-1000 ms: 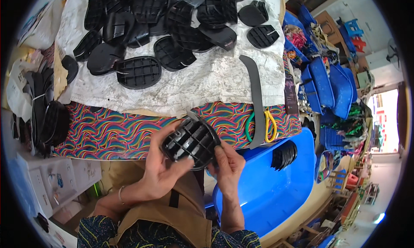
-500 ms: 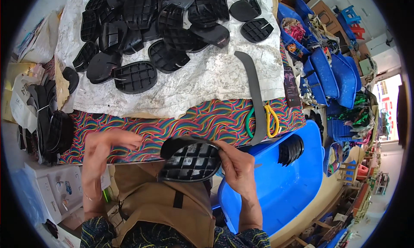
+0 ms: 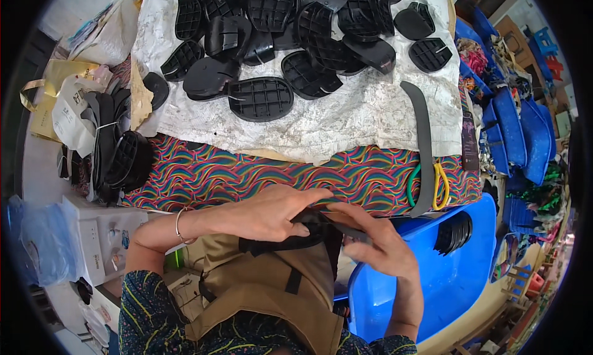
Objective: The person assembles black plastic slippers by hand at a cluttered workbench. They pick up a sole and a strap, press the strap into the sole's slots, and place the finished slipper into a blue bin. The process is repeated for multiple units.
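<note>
Close in front of my apron, both hands are on a black shoe heel (image 3: 312,236), now tilted and mostly hidden by my fingers. My left hand (image 3: 265,214) reaches over it from the left, with the thumb against its side. From the right, my right hand (image 3: 380,247) closes fingers and thumb on a flat dark strip (image 3: 351,232) at the heel's right end. A loose dark curved strip (image 3: 421,145) lies across the table edge on the right, over a green ring (image 3: 411,185) and a yellow ring (image 3: 441,187).
Many black heels (image 3: 261,99) lie piled on a stained white sheet (image 3: 370,117) over a patterned tablecloth (image 3: 259,170). A blue tub (image 3: 432,287) holding several black pieces stands right. Tied dark strips (image 3: 106,126) and a white box (image 3: 99,231) are at left.
My left hand has come in from the left onto the heel. The heel has turned, its grid underside no longer showing. The table appears shifted right in the view.
</note>
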Available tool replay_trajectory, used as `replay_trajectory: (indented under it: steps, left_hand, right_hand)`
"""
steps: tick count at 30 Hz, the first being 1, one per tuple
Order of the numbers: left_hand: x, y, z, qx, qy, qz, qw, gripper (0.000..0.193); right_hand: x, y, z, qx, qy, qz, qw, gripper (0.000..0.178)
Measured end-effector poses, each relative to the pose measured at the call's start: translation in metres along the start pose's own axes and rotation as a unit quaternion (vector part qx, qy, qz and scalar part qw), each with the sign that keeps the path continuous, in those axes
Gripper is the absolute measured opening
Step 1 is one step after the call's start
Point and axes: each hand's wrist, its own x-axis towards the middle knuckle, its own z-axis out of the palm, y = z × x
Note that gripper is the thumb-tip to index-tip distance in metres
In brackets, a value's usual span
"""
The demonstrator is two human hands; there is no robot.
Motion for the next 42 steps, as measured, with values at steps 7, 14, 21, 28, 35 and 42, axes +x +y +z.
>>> replay_trajectory:
  steps: [7, 14, 21, 28, 35, 42]
  left_hand:
    - [-0.009, 0.004, 0.007, 0.117, 0.035, 0.046, 0.992, 0.081]
    - [-0.010, 0.018, 0.002, 0.128, -0.016, 0.050, 0.990, 0.089]
    - [-0.022, 0.025, 0.008, -0.032, -0.002, 0.035, 0.999, 0.074]
    - [-0.035, 0.019, 0.015, -0.161, 0.165, 0.084, 0.969, 0.039]
    - [-0.036, 0.021, 0.023, -0.218, 0.233, 0.059, 0.946, 0.030]
    - [-0.032, 0.013, 0.033, -0.224, 0.282, 0.064, 0.931, 0.033]
  right_hand:
    - [-0.015, 0.035, -0.011, 0.200, -0.070, 0.121, 0.970, 0.036]
    - [-0.024, 0.011, -0.026, 0.217, 0.037, 0.189, 0.957, 0.013]
    - [-0.035, -0.022, -0.046, 0.079, 0.120, 0.134, 0.981, 0.008]
    - [-0.041, 0.004, -0.009, 0.344, 0.162, 0.082, 0.921, 0.017]
    - [-0.045, 0.026, 0.023, 0.410, 0.204, 0.055, 0.887, 0.017]
    - [-0.041, 0.037, 0.054, 0.502, 0.235, 0.047, 0.831, 0.016]
